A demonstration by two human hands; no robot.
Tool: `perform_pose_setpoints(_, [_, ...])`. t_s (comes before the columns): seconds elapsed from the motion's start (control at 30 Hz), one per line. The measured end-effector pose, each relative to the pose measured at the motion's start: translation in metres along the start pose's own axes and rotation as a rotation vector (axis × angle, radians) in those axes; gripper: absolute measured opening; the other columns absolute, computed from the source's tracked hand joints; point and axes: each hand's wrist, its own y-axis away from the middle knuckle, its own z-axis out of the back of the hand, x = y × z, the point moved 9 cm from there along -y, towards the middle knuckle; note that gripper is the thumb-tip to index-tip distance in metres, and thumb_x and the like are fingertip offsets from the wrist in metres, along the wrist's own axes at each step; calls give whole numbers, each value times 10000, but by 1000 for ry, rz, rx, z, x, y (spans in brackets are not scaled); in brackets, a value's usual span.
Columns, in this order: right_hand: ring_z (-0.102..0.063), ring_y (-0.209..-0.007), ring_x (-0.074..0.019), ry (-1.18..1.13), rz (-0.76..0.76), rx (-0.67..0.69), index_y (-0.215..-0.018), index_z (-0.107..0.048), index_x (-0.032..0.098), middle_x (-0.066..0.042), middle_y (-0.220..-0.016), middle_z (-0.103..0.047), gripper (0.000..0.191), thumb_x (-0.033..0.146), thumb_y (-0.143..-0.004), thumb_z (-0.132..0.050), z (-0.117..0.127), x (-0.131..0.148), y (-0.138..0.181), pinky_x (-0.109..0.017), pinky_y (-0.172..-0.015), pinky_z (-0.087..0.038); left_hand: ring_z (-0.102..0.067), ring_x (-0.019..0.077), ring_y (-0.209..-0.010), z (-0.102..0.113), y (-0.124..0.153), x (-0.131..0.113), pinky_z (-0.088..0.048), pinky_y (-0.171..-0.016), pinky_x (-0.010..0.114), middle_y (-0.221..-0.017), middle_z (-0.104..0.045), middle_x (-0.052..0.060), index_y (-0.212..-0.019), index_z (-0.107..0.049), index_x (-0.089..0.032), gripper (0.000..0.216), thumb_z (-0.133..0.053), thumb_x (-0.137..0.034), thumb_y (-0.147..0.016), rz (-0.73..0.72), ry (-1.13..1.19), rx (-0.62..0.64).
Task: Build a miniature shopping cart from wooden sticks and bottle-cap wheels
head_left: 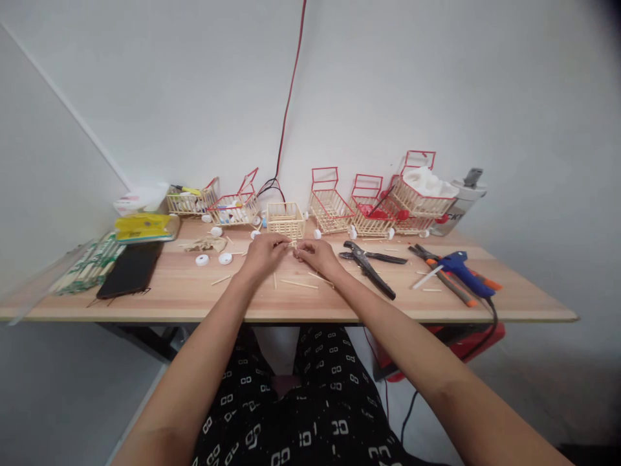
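Note:
My left hand [268, 251] and my right hand [314, 253] meet at the middle of the table, both with fingers pinched. Between their fingertips is a small pale wooden piece [294, 243]; its exact shape is too small to make out. Just beyond them stands an unpainted stick basket [285, 220], open at the top. Loose thin wooden sticks [299, 284] lie on the tabletop near my wrists. To the left of my left hand are two white wheels [225, 259], one of them close to a crumpled brown scrap [206, 244].
Miniature stick shopping carts [331, 210] with red handles line the wall. On the right lie black cutters [369, 266], orange-handled pliers [451, 285] and a blue glue gun [460, 268]. On the left are a black phone [130, 268], stick packets [92, 264] and a yellow packet [145, 228].

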Motion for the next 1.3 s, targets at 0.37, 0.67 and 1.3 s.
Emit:
perform_pose_setpoints(0.37, [-628,-662,-140,-20,19,8,-708,-654,168,-9,-687,-681,131,275,-769,-610,2,3,1,-243,-682,-463,-687,226,-891,-2,0,3,-504,-777,309,-930,-762,81,-914,-760,-170,181,-602,-169,-824,1,29,2])
perform_pose_setpoints(0.67, [-631,-667,-146,-40,34,8,-722,-642,176,-4,-683,-675,136,295,-777,-608,2,1,1,-248,-681,-467,-680,222,-869,-3,-1,2,-497,-755,302,-906,-761,71,-892,-759,-170,189,-583,-177,-825,19,44,7])
perform_pose_setpoints(1.3, [-611,-692,-146,3,37,25,-725,-658,168,-9,-697,-676,152,301,-773,-603,1,5,2,-245,-701,-452,-677,221,-889,-6,-1,7,-505,-778,309,-928,-759,66,-895,-760,-183,200,-574,-181,-821,17,22,38])
